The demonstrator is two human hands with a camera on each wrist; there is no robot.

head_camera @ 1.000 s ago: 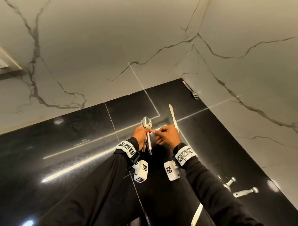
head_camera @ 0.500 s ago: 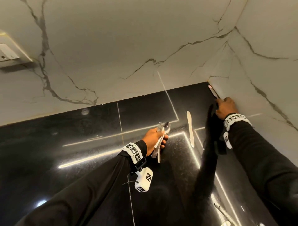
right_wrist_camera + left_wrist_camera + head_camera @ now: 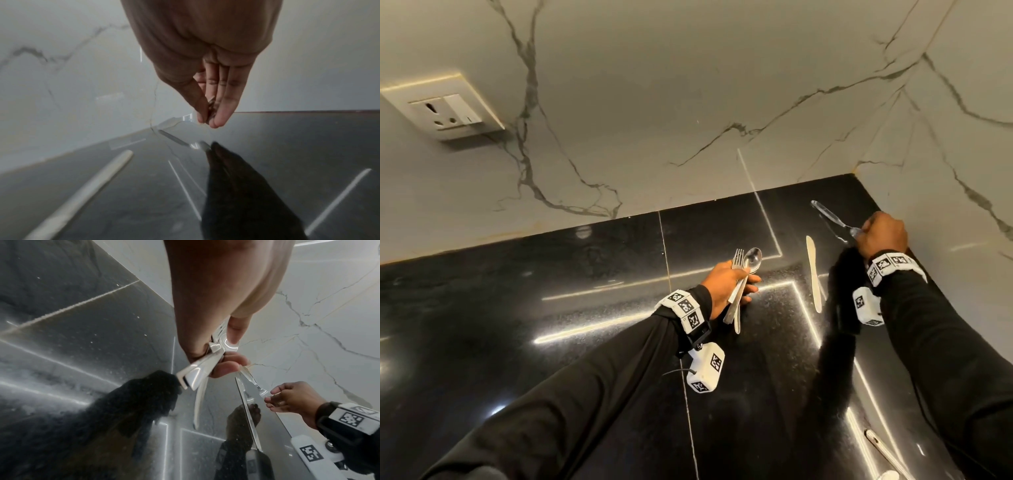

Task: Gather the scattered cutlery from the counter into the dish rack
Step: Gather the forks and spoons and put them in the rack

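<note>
My left hand (image 3: pixel 746 284) grips a metal fork and spoon bundle (image 3: pixel 744 265) by the handles, held above the black counter (image 3: pixel 585 308). From the left wrist view, the same handles (image 3: pixel 197 373) stick out below my curled fingers. My right hand (image 3: pixel 866 234) pinches a clear plastic fork (image 3: pixel 828 216) by its tined end, lifted off the counter close to the right wall. In the right wrist view, thumb and fingers (image 3: pixel 222 112) press together on it. A pale wooden knife (image 3: pixel 813 274) lies flat between the two hands. The dish rack is not in view.
Marble walls meet in a corner (image 3: pixel 856 168) behind the counter. A wall socket (image 3: pixel 448 113) sits high on the left. Another piece of cutlery (image 3: pixel 883 448) lies on the counter at the bottom right. The counter's left half shows only glare streaks.
My right hand went from the left hand to the right wall, took the clear fork there and has now lifted it off the counter. The left hand keeps its bundle.
</note>
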